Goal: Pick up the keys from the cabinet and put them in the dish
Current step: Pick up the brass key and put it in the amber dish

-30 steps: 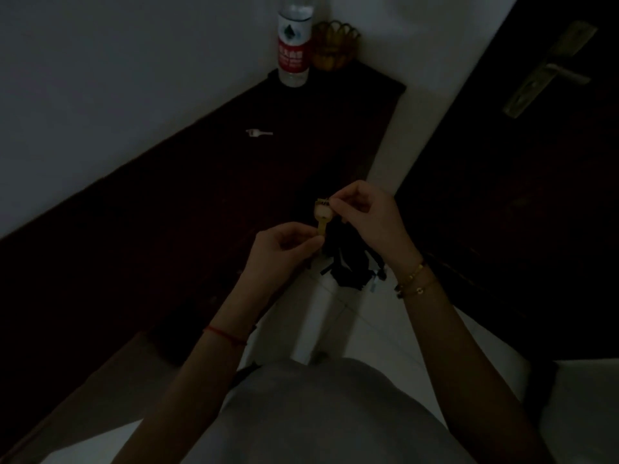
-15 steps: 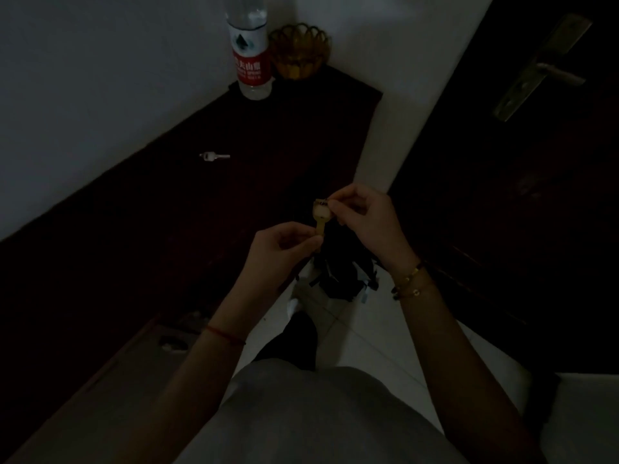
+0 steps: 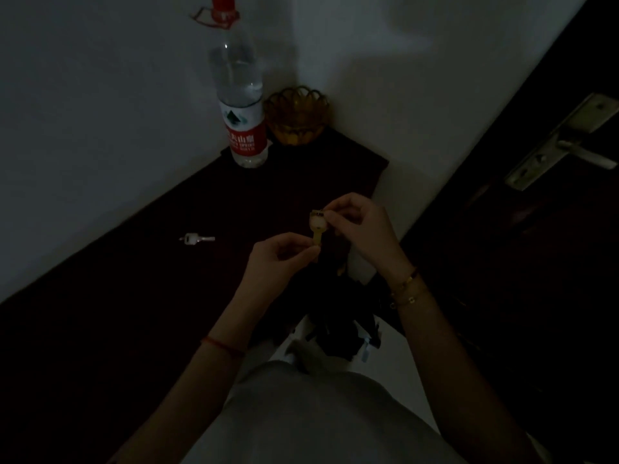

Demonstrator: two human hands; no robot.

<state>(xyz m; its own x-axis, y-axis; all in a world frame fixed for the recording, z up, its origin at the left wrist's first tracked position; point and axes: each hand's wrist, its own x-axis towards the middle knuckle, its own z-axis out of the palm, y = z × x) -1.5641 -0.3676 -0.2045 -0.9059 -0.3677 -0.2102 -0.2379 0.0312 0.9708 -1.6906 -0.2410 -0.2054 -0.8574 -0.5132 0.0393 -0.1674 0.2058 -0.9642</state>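
Head view. Brass key (image 3: pixel 317 234): pinched at its head by the right hand (image 3: pixel 360 226), blade steadied by the left hand (image 3: pixel 279 259). Silver key (image 3: pixel 196 239): left on the bench (image 3: pixel 134 279) at nine o'clock. Dish (image 3: pixel 297 117): at twelve o'clock beside the bottle (image 3: pixel 242 105). One firm pinch is advised, release low inside the rim.

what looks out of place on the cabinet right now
One silver key lies alone on the dark cabinet top, well short of the amber dish in the far corner. The left hand and right hand hold a gold key. Nothing looks spilled or broken.
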